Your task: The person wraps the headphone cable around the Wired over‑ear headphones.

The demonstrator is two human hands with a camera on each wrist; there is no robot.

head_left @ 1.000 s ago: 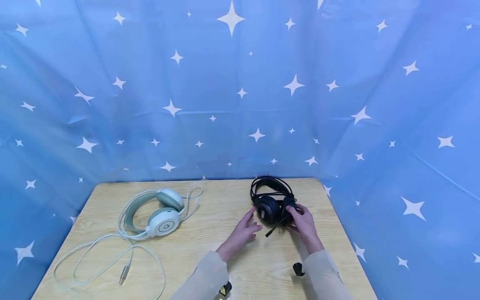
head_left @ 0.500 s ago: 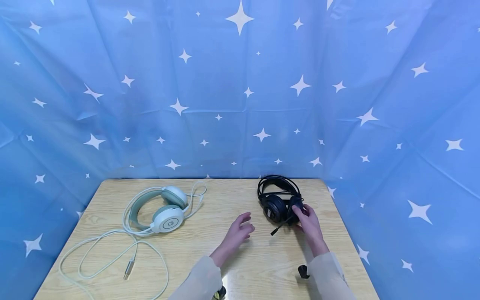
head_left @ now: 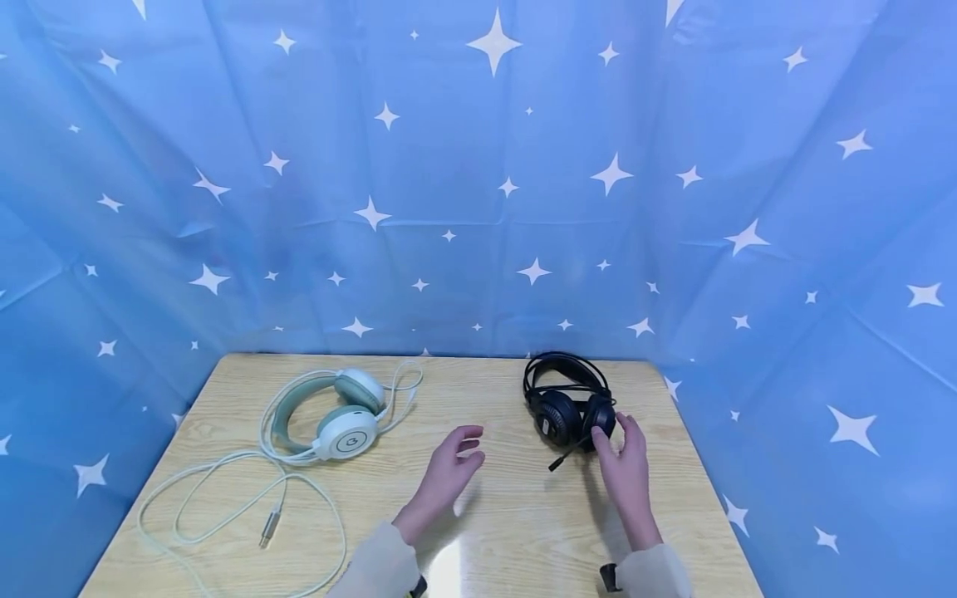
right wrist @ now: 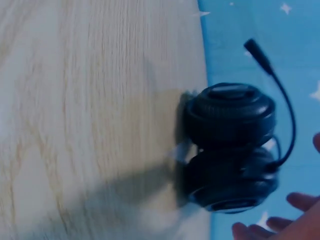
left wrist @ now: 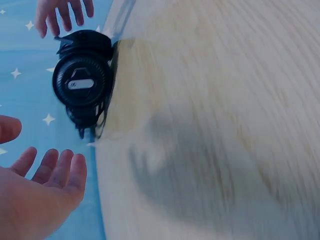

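Head view lets me see the black headset (head_left: 561,415) on the counter (head_left: 508,531), on its right part, near the far edge. I judge it light, rather stiff in the ear cups (right wrist: 230,117), and only a little springy in the headband (head_left: 562,365), where thin arcs run over the pad. The smooth cup shells may slip a little; the microphone boom (right wrist: 260,57) looks the most fragile, so I would not pull on it. Better to take hold of both cups from their outer sides, or of the headband.

The right hand (head_left: 626,473) is beside the nearer cup, its fingers spread and gripping nothing; whether the thumb touches, I cannot tell. The left hand (head_left: 441,473) is apart, loosely curved, with nothing in it. Farther left lies the white headset (head_left: 347,433), with its looped cable and plug (head_left: 271,526).
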